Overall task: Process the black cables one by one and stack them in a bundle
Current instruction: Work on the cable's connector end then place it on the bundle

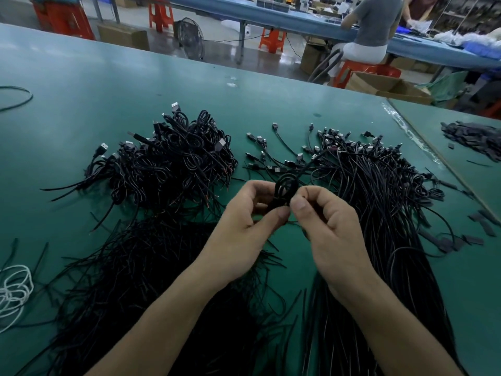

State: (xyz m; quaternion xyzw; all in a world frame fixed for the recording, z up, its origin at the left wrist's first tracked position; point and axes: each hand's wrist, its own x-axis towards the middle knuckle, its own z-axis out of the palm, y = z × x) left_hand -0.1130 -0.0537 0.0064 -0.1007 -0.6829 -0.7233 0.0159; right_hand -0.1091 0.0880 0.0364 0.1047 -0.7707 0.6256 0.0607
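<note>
A heap of coiled black cables (173, 164) is lying on the green surface (108, 85) at left. At centre, the left hand (244, 221) and the right hand (325, 223) are each pinching one small coiled cable (284, 189) between thumb and fingers, just above the surface; uncoiled cables (379, 202) are fanning out at right.

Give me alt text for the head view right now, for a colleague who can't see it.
The left hand and right hand pinch one small coiled black cable above a green table. A heap of coiled cables lies to the left beyond the hands, and a spread of straight cables lies to the right.
</note>
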